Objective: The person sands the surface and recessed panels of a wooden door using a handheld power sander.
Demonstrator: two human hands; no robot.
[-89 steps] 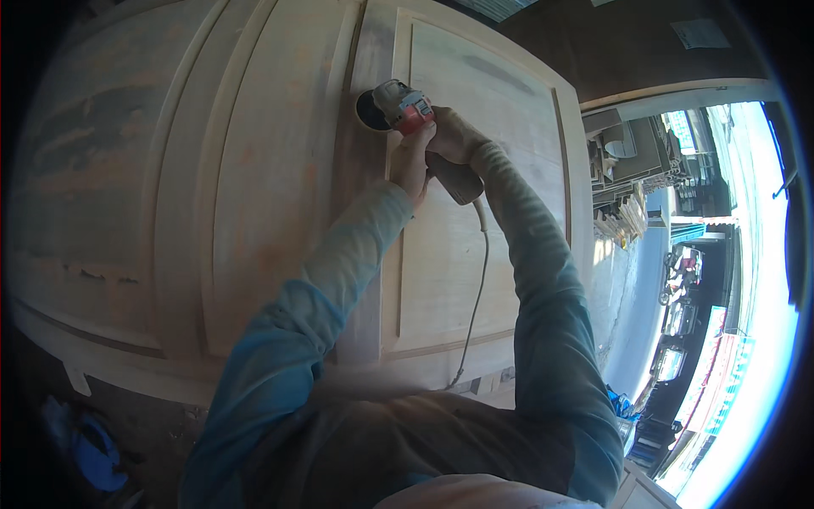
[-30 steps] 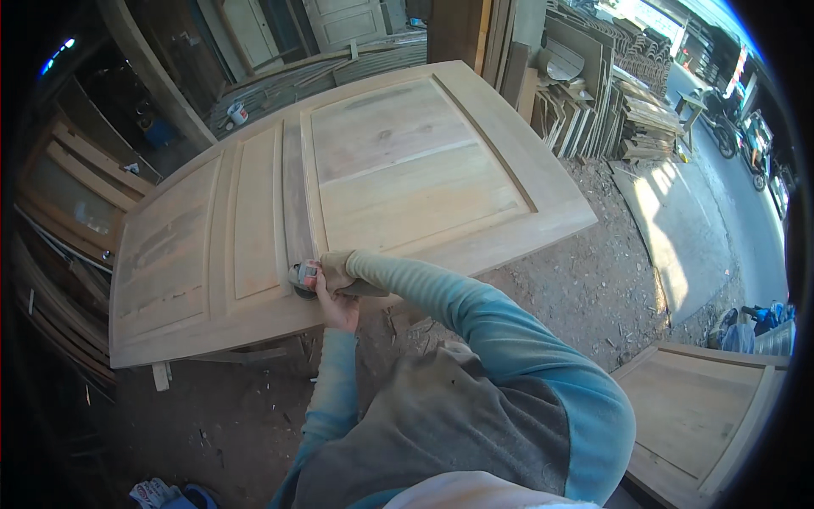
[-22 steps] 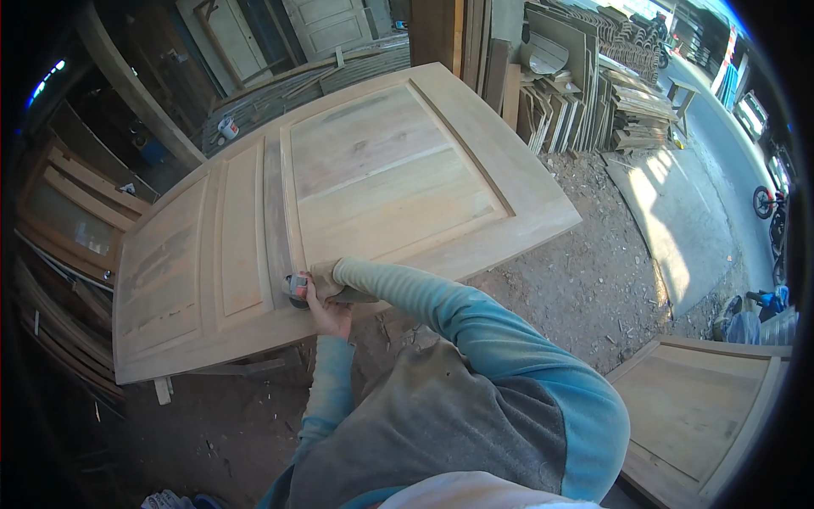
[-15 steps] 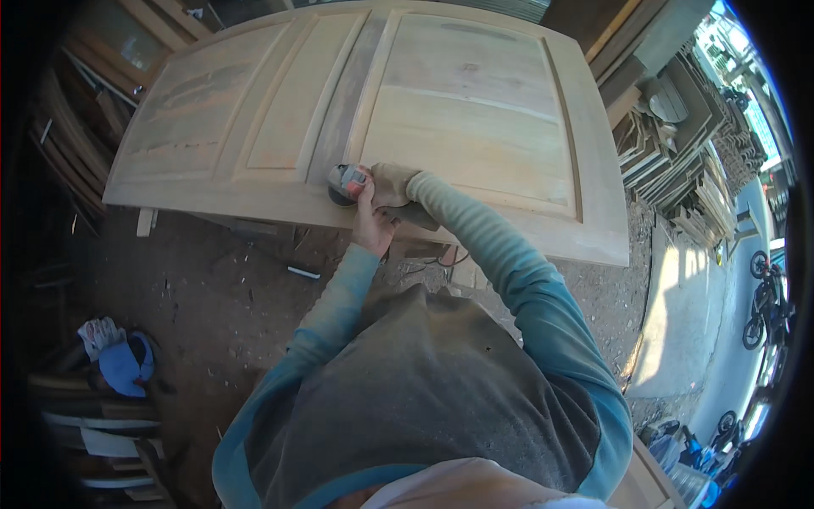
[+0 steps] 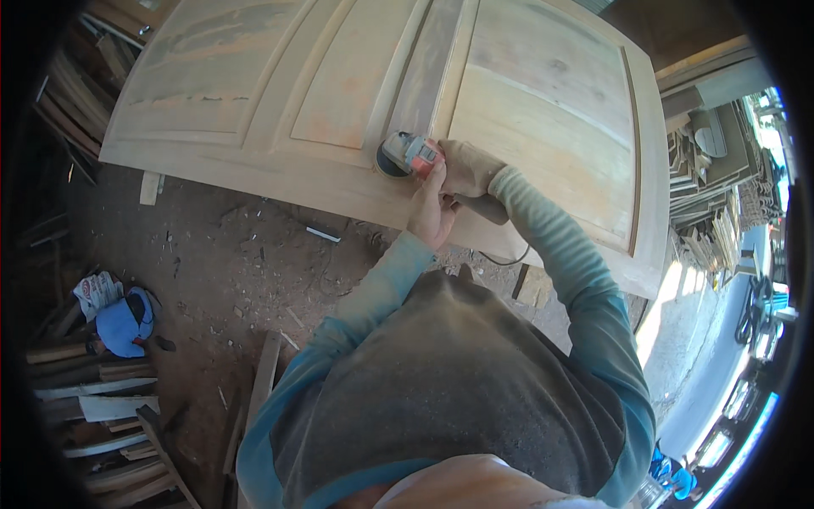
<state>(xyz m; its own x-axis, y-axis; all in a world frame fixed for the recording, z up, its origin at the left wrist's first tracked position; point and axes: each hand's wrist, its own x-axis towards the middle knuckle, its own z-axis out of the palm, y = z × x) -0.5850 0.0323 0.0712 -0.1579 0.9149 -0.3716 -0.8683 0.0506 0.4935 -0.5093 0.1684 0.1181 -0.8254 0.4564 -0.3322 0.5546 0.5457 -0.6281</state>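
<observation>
An angle grinder [image 5: 415, 153] with a grey head and red body rests at the near rail of a large pale wooden panelled door [image 5: 280, 174]. Its dark round disc faces down against the wood, close to the foot of an upright bar between the panels. My right hand [image 5: 468, 170], in a tan work glove, is closed around the grinder's body; the fingers are partly hidden. My bare left hand [image 5: 431, 214] grips the grinder from the near side, thumb on the red part. A dark cord [image 5: 509, 259] hangs below the door's edge.
Stacked wooden boards [image 5: 716, 199] lean at the right. Timber pieces [image 5: 119, 424] and a blue cap-like item [image 5: 125, 322] lie at the lower left. A white strip [image 5: 322, 233] lies on the dirt floor [image 5: 212, 280]. A wooden block [image 5: 151, 188] stands beneath the door's left end.
The view has turned, so the door, the grinder and both hands appear shifted in the picture. Both hands keep hold of the grinder near the same part of the door.
</observation>
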